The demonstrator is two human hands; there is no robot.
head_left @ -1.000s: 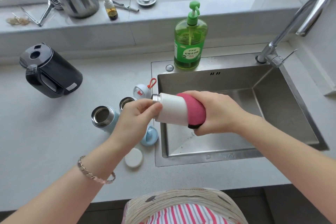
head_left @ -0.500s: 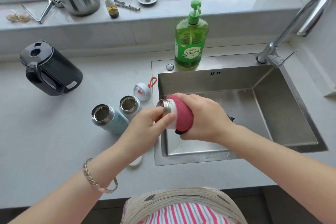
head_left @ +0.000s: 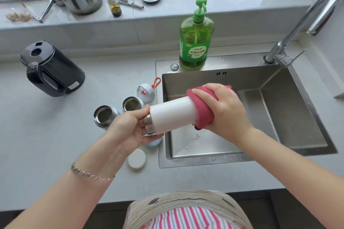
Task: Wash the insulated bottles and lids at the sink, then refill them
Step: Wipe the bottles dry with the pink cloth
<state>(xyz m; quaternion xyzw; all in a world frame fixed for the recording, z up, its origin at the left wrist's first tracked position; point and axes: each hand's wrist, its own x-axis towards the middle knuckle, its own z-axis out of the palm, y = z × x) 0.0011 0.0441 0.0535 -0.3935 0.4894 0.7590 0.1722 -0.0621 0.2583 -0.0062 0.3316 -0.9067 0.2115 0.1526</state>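
Head view: my left hand (head_left: 130, 132) grips the steel neck of the white bottle (head_left: 173, 115), held over the sink's (head_left: 305, 109) left edge, long axis running left to right. My right hand (head_left: 221, 109) clamps the pink cloth (head_left: 202, 111) around its base, probably mid-scrub.

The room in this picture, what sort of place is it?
Most likely a home kitchen: a steel sink with a curved tap, a green pump bottle of dish soap on its rim, and a black electric kettle on the counter.
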